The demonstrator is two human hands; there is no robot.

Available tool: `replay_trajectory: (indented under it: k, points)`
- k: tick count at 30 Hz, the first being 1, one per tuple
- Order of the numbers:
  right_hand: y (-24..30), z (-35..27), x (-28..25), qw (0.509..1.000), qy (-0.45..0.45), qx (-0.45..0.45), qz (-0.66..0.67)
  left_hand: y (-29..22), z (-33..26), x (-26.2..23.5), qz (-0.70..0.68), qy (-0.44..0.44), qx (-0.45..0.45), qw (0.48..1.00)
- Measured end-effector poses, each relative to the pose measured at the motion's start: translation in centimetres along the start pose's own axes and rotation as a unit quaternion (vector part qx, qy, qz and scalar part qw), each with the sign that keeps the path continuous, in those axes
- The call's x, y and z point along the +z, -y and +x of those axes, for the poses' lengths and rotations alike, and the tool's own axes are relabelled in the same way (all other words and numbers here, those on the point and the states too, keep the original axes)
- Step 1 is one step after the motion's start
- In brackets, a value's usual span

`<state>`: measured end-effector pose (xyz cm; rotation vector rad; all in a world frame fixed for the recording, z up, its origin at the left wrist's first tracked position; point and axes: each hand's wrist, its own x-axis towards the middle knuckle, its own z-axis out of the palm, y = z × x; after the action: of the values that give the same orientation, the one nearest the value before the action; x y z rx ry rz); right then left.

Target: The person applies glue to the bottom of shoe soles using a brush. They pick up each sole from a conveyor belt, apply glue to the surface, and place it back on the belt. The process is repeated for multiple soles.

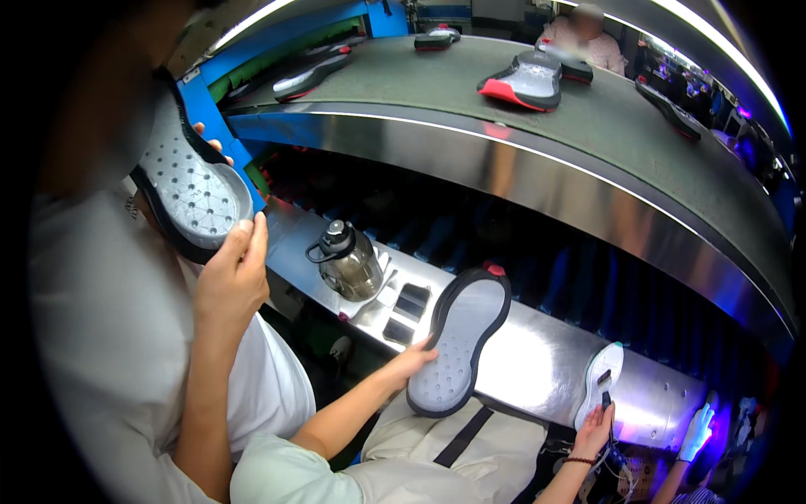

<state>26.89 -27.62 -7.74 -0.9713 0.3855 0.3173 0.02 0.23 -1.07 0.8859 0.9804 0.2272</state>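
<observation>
Two shoe soles are clamped in fingers, left hand point(231, 277) raised, right hand point(411, 363) at the steel ledge point(537, 361).

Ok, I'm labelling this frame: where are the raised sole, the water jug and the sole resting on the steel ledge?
Raised sole point(197, 195): head view, on its dotted grey face.
Water jug point(354, 267): head view, on its smoky body.
Sole on the ledge point(460, 340): head view, on its grey middle.
</observation>
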Motion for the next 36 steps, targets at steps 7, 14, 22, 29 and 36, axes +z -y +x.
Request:
replay_trajectory:
  k: [7, 14, 22, 29, 36]
  points:
    - [0.7, 1.5, 0.3, 0.991, -0.010, 0.074, 0.110, -1.3, -0.1, 1.5, 0.012, 0.015, 0.007, 1.000]
    - [0.4, 2.0, 1.0, 0.963, -0.064, 0.144, 0.219, -1.5, -0.3, 1.3, 0.067, -0.022, 0.057, 0.996]
    - [0.7, 0.9, 1.3, 0.951, -0.027, 0.171, 0.256, -3.8, -3.9, 3.1, 0.092, 0.031, 0.241, 0.966]
    - [-1.2, -15.5, 11.1, 0.885, 0.442, 0.041, -0.141, -2.1, -6.5, 6.0, 0.135, 0.060, 0.296, 0.944]
    - [-2.3, -18.1, 11.8, 0.885, 0.403, -0.030, -0.231, -0.7, -8.2, 7.8, 0.151, 0.078, 0.291, 0.941]
